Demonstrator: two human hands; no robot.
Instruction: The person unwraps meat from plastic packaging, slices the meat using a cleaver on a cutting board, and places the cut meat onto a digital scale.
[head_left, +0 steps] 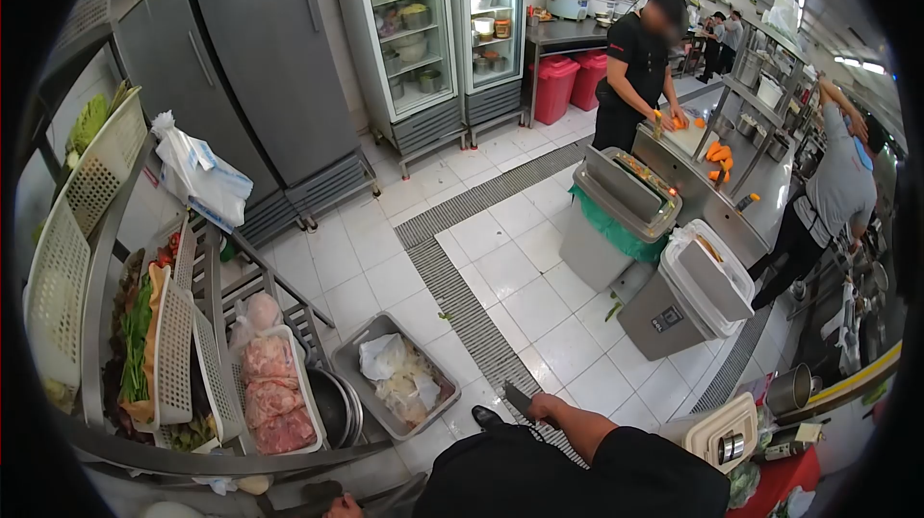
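Observation:
My right hand [546,409] is closed around the handle of a knife [519,399] with a broad, dark blade. It is held low over the tiled floor, above my black shoe [489,418]. Only a small part of my left hand [344,506] shows, at the bottom edge beside the metal rack [279,465]; its fingers are mostly cut off. Close to it on the rack is a white tray [313,422] with bagged raw meat [273,381]. A grey tub [452,393] with crumpled plastic bags stands on the floor between the rack and my feet.
Perforated crates [175,354] of greens line the rack on the left. Grey bins [602,239] with lids stand ahead to the right. Behind them a co-worker [640,65] handles orange pieces [717,154] at a steel counter. Another person [837,171] reaches up at right. A drain grate [472,311] crosses the floor.

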